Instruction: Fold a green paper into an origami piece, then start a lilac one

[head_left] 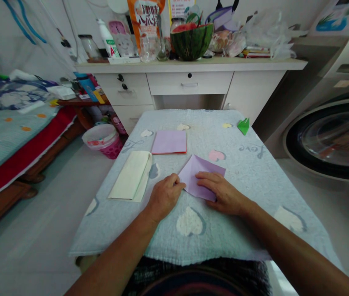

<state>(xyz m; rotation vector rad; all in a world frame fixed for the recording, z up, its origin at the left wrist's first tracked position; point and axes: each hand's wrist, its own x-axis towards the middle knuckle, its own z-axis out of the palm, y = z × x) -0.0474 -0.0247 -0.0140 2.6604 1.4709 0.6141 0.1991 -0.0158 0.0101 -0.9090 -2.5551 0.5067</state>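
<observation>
A sheet of purple origami paper (196, 167) lies turned at an angle on the cloth-covered table, between my hands. My left hand (166, 193) is closed, its thumb and fingers pinching the paper's left corner. Across the right part of the sheet rests my right hand (222, 191), fingers stretched out and lying flat on it. Beyond my hands sits a stack of square paper (168, 142), purple on top with a red edge below. To the left of my left hand lies a folded pale cream sheet (131, 174).
A small folded green paper piece (243, 126) lies near the table's far right corner. Behind stands a white cabinet (189, 82) with a cut watermelon (191, 41) on top. A washing machine (331, 123) is at right, a pink bin (103, 139) and a bed (11, 135) at left.
</observation>
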